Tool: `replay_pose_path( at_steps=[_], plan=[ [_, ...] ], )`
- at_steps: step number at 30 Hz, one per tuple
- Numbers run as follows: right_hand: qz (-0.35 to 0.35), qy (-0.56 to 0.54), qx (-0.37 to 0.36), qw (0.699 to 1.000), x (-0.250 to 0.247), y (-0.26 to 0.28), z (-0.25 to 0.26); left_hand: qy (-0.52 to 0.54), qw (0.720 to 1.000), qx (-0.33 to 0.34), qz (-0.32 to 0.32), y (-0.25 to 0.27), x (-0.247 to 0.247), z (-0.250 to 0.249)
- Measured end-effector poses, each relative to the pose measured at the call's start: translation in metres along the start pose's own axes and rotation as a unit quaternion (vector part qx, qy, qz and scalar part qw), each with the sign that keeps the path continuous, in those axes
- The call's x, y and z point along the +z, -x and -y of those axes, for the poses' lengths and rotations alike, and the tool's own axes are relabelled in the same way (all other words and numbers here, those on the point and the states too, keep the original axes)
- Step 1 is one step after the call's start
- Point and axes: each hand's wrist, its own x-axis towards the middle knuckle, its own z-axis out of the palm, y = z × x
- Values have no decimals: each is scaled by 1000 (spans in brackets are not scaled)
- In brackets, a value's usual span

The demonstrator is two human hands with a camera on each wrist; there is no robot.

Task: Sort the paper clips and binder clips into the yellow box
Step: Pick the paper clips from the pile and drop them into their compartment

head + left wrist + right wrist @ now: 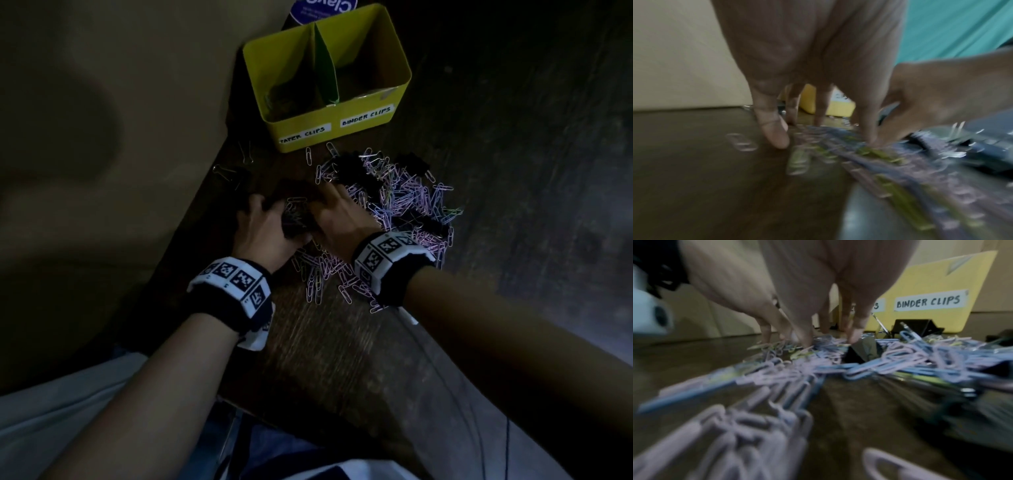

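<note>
A yellow box [342, 113] stands at the back of the dark wooden table, split into a left half labelled PAPER CLIPS and a right half labelled BINDER CLIPS [929, 302]. In front of it lies a heap of pastel paper clips [407, 195] mixed with black binder clips [352, 168]. Both hands are at the heap's left side. My left hand [265, 219] points its fingers [774, 136] down onto the table among blurred clips [890, 170]. My right hand [337, 205] rests spread fingers [856, 331] on the heap beside a black binder clip [861, 350]. A small bunch of clips [296, 212] sits between the hands.
The table's left edge [205, 192] runs along a beige wall. Two loose silver clips [245, 152] lie left of the box. A purple-lidded container [322, 8] stands behind the box. The near part of the table [342, 359] is bare wood.
</note>
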Motion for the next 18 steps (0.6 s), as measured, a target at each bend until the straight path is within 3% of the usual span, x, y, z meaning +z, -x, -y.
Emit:
replay_pose_path(
  at_steps=[6, 11, 14, 18],
  plan=[
    [29, -40, 11, 999, -8, -7, -3, 39, 996, 71, -49, 3, 13, -15],
    [43, -12, -7, 999, -8, -3, -14, 107, 985, 84, -104, 6, 8, -7],
    [-3, -41, -29, 999, -10, 2, -19, 149, 979, 84, -110, 7, 1, -3],
    [-115, -100, -47, 987, -9, 10, -23, 223, 968, 66, -92, 5, -7, 4]
  ],
)
